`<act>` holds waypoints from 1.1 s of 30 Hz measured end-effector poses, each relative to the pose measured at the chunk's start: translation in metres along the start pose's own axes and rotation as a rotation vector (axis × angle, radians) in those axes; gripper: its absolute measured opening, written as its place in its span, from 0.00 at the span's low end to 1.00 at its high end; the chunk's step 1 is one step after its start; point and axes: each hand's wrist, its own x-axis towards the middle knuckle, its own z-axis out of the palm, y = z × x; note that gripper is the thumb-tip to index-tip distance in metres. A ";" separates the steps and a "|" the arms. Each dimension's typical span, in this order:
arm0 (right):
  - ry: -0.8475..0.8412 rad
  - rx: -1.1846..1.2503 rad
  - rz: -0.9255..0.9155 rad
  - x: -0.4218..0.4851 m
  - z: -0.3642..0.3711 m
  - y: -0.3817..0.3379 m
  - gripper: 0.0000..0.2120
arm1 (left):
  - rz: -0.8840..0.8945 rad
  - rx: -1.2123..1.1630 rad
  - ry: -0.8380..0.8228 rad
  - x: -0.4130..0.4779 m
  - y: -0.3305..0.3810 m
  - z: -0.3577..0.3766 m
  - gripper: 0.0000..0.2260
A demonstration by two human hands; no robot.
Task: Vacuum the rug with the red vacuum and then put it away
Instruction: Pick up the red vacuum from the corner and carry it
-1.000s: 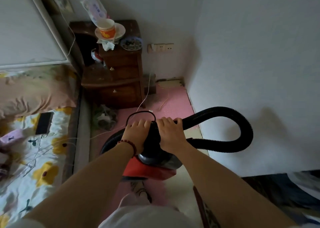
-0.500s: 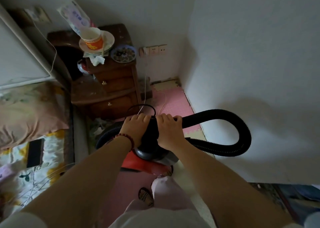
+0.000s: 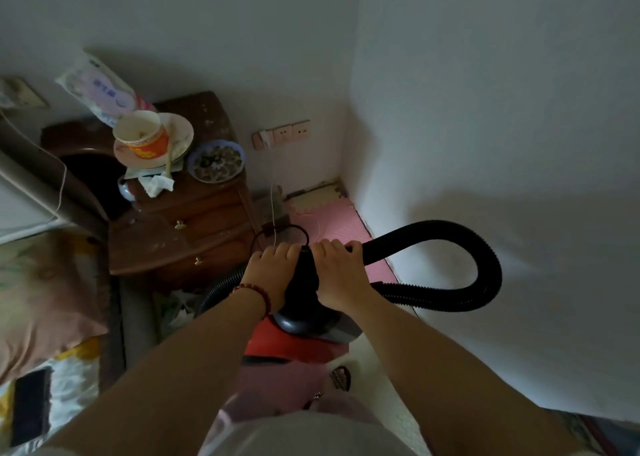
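Note:
The red vacuum (image 3: 284,346) hangs in front of me above the pink rug (image 3: 332,223), its black top between my hands. My left hand (image 3: 268,272), with a bead bracelet at the wrist, grips the left side of the black handle. My right hand (image 3: 337,272) grips the handle's right side together with the black ribbed hose (image 3: 485,268). The hose loops out to the right along the white wall and back to the body. A second stretch of hose curves down on the left. A thin black cord loop sticks up just beyond my fingers.
A dark wooden nightstand (image 3: 180,233) stands left of the rug, carrying a paper cup (image 3: 142,138), a plate and a blue bowl (image 3: 216,161). Wall sockets (image 3: 282,133) sit behind it. A bed with a pillow (image 3: 45,296) fills the left. The white wall is close on the right.
I have stepped forward with the vacuum toward the corner; the nightstand and sockets look nearer and lower in view. Both hands keep the same grip.

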 end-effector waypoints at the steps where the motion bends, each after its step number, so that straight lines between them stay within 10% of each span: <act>1: 0.006 -0.006 0.012 0.006 -0.003 0.003 0.31 | 0.011 0.008 0.008 0.008 -0.002 -0.004 0.39; 10: 0.042 -0.048 0.243 0.033 -0.014 0.022 0.28 | 0.239 0.088 0.035 0.073 -0.014 -0.027 0.36; 33: 0.117 0.138 1.485 -0.099 -0.005 -0.132 0.25 | 1.496 0.455 0.080 0.026 0.058 -0.022 0.37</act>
